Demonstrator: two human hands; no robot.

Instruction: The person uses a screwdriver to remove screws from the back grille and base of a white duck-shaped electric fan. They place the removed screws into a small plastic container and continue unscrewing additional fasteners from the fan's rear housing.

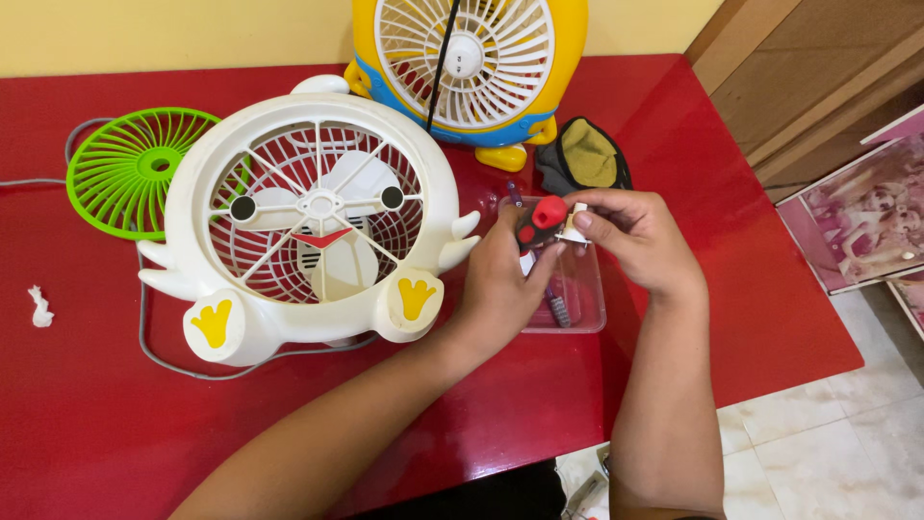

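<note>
My left hand (500,279) grips a red and black tool handle (540,221), likely a screwdriver, over a clear plastic tray (582,313). My right hand (635,236) pinches a small white part (576,229) held against the tool. Both hands meet just right of a white penguin-shaped fan (318,226) with yellow feet, lying on the red table (96,424). A pen-like item (556,306) lies inside the tray under my hands.
A green fan grille (125,169) lies at the far left. A yellow and blue fan (472,63) stands at the back. A dark and olive cloth pouch (582,154) sits beside it. A grey cord (159,347) loops under the white fan. White scrap (38,308) at left.
</note>
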